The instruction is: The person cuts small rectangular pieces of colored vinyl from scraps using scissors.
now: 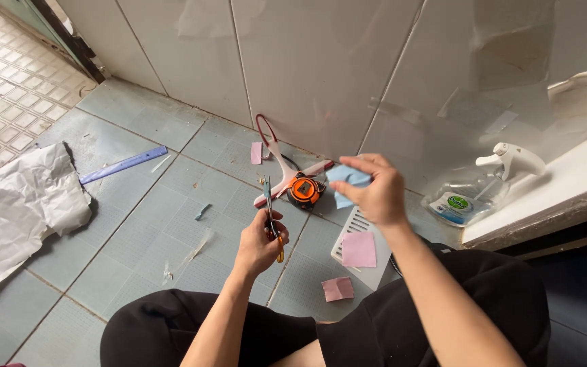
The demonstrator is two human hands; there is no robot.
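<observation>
Head view: the left hand (259, 241) is gripping slim orange-handled scissors (271, 214), blades pointing up, while the right hand (374, 190) is pinching a thin pale blue paper scrap (345, 182) above the textured grey tile floor (137, 224), near square pink paper pieces (359, 249).

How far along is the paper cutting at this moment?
Done: three pink paper squares already lie on the floor and vent cover. In hand: the left hand holds scissors, the right hand a light blue paper piece, apart and uncut. Left: cutting that blue piece.
</observation>
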